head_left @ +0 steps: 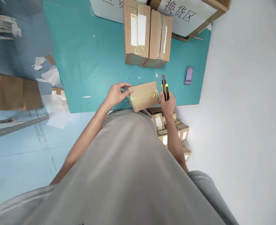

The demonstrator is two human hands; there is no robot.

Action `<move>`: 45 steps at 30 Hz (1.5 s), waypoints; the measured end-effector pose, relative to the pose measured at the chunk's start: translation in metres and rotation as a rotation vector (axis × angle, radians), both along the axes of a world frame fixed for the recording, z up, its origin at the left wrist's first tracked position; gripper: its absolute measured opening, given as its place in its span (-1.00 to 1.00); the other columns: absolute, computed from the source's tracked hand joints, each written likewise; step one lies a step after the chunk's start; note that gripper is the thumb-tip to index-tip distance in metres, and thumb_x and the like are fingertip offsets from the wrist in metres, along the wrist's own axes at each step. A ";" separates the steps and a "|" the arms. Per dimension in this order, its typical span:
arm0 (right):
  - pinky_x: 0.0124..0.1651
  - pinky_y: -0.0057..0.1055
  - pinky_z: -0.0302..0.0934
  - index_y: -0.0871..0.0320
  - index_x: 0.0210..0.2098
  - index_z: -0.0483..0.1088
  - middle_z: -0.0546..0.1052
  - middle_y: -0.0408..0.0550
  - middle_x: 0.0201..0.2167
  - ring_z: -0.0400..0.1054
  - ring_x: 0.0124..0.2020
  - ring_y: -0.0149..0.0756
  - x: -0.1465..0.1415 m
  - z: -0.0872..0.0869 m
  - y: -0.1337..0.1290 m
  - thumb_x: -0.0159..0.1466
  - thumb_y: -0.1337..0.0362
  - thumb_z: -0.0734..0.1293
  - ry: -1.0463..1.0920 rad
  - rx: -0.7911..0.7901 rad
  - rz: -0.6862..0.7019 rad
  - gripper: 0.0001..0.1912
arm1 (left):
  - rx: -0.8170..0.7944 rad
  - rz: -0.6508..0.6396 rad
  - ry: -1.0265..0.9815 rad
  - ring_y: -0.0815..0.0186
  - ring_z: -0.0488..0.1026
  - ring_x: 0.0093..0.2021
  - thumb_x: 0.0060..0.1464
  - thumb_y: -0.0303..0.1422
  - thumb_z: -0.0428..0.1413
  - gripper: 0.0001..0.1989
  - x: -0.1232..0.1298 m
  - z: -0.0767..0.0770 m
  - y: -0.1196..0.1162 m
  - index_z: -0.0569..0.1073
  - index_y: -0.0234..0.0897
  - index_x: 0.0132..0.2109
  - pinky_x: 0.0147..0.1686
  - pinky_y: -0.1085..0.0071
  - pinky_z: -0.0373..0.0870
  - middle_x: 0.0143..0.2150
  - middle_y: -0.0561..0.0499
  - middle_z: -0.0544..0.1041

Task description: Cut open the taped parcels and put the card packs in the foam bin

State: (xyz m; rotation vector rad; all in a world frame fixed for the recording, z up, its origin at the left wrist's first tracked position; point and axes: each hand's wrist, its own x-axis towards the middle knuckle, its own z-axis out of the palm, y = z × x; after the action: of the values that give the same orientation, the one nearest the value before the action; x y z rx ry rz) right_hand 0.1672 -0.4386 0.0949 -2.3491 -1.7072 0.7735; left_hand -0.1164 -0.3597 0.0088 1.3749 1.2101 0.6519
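Note:
A small cardboard box with shiny clear tape along it is tilted at the front edge of the green table, close to my body. My left hand grips its left end, thumb on top and fingers behind. In my right hand is a black and yellow utility knife, its blade out and pointing away from me. The right hand is at the box's right end; whether its fingers touch the box I cannot tell.
Two taped cardboard boxes stand at the back of the green table, before larger labelled boxes. A pixelated purple object lies at right. Several small boxes are stacked below the table edge. Paper scraps litter the left.

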 end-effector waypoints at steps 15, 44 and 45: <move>0.02 -0.33 0.42 0.11 0.61 0.05 0.70 0.13 0.10 0.62 0.06 0.02 -0.110 0.026 -0.047 0.55 0.03 0.23 -0.049 -0.306 0.207 -0.27 | 0.002 -0.029 -0.012 0.14 0.61 -0.14 0.08 -0.14 0.35 -0.68 0.003 -0.018 0.020 0.72 -0.22 -0.08 0.00 0.18 0.62 -0.21 -0.05 0.69; -0.02 -0.29 0.37 0.00 0.65 -0.09 0.69 0.10 0.08 0.61 -0.02 0.00 -0.113 0.047 -0.051 0.61 0.12 0.07 -0.171 -0.462 0.289 -0.34 | 0.040 0.043 0.048 0.13 0.63 -0.07 0.17 -0.29 0.27 -0.76 0.013 -0.008 -0.006 0.72 -0.20 -0.04 0.04 0.18 0.62 -0.06 -0.07 0.69; -0.02 -0.29 0.38 -0.01 0.64 -0.07 0.69 0.10 0.10 0.61 -0.02 0.00 -0.109 0.049 -0.054 0.61 0.13 0.07 -0.168 -0.466 0.296 -0.35 | 0.044 0.032 0.052 0.13 0.63 -0.06 0.16 -0.30 0.28 -0.77 0.014 -0.008 -0.007 0.72 -0.20 -0.05 0.04 0.19 0.62 -0.06 -0.07 0.69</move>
State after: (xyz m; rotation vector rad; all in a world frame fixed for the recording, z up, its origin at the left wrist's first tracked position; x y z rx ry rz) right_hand 0.0577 -0.4930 0.1438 -2.5354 -2.1809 1.1620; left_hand -0.1025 -0.3671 0.0006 1.4188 1.2682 0.6723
